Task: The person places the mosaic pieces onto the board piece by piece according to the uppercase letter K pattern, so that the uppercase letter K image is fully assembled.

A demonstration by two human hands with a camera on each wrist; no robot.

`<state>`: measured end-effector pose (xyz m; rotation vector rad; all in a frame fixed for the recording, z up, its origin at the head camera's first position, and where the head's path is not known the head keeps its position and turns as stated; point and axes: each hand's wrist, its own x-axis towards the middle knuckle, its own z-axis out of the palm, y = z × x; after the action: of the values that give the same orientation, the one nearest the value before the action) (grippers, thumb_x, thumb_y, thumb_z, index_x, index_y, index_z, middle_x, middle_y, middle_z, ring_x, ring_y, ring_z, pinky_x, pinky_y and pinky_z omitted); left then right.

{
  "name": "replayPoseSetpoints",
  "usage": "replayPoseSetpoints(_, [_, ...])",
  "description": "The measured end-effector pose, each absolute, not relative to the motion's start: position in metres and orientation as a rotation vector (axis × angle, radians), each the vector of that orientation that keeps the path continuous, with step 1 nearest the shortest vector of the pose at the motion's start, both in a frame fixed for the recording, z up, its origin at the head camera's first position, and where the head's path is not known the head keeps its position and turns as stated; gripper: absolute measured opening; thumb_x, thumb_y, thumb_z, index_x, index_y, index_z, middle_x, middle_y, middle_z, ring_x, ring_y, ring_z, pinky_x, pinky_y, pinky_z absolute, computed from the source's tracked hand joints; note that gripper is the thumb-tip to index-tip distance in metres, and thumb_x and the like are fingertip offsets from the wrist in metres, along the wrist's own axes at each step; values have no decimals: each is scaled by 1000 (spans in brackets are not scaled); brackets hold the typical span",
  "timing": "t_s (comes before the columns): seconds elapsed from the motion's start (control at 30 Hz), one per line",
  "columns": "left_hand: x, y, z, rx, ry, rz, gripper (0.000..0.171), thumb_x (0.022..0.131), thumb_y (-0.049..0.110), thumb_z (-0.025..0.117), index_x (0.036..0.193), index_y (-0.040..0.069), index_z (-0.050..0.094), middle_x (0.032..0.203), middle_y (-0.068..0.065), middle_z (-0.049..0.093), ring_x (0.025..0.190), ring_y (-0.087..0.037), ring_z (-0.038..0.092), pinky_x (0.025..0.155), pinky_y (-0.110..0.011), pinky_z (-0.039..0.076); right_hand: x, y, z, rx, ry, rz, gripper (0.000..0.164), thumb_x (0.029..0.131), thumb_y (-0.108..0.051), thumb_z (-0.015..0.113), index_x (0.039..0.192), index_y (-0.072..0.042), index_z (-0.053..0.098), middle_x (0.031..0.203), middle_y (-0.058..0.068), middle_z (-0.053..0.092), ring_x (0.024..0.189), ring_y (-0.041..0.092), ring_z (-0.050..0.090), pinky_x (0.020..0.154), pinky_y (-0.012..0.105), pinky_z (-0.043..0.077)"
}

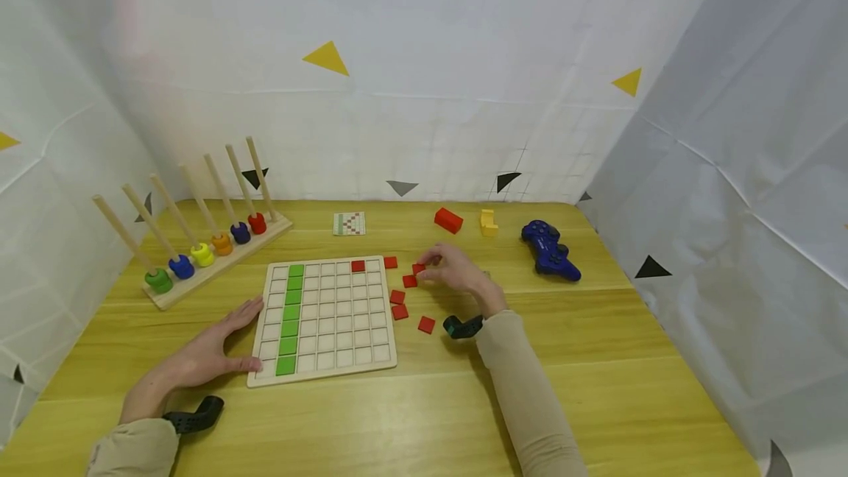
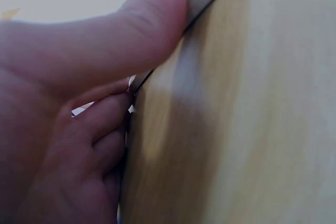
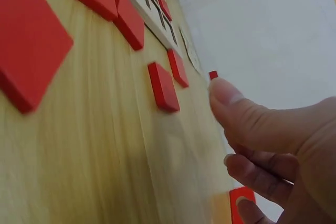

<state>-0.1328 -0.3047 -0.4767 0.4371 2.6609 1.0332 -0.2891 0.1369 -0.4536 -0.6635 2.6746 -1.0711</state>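
Observation:
A square wooden grid board (image 1: 327, 319) lies on the table, with a column of green tiles (image 1: 291, 313) near its left side and one red tile (image 1: 358, 266) in its top row. My left hand (image 1: 210, 352) rests at the board's left edge, thumb at the lower corner and fingers spread higher up. Right of the board, my right hand (image 1: 453, 269) pinches a small red tile (image 3: 213, 75) between thumb and fingers, above the table. Several loose red tiles (image 1: 400, 311) are scattered between the board and this hand.
At the back left stands a wooden peg rack (image 1: 218, 263) with coloured beads. Along the back lie a small pattern card (image 1: 349, 224), a red block (image 1: 448, 220) and a yellow piece (image 1: 488, 223). A blue game controller (image 1: 550, 249) lies at the right.

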Motion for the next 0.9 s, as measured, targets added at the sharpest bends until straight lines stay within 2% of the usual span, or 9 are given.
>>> replayPoseSetpoints(0.27, [-132, -304, -475, 439, 2660, 1037, 105, 82, 46, 78, 160, 10, 20, 165, -25, 12, 147, -56, 9, 110, -76, 13, -280, 98, -435, -862, 2747, -976, 25, 90, -24, 76, 109, -8, 73, 102, 6, 65, 92, 21, 54, 79, 31, 47])
replayPoseSetpoints(0.63, [-132, -304, -475, 441, 2664, 1042, 105, 81, 46, 79, 160, 10, 20, 165, -25, 12, 146, -56, 10, 109, -76, 14, -278, 28, -442, -907, 2661, -882, 23, 89, -28, 77, 106, -13, 72, 92, -4, 65, 78, 13, 55, 69, 23, 47])
replayPoseSetpoints(0.9, [-132, -304, -474, 452, 2661, 1043, 104, 81, 46, 79, 160, 10, 20, 165, -25, 12, 146, -56, 10, 109, -76, 15, -280, 5, -454, -845, 2674, -806, 22, 91, -29, 75, 107, -16, 71, 92, -6, 65, 83, 11, 57, 79, 25, 46])
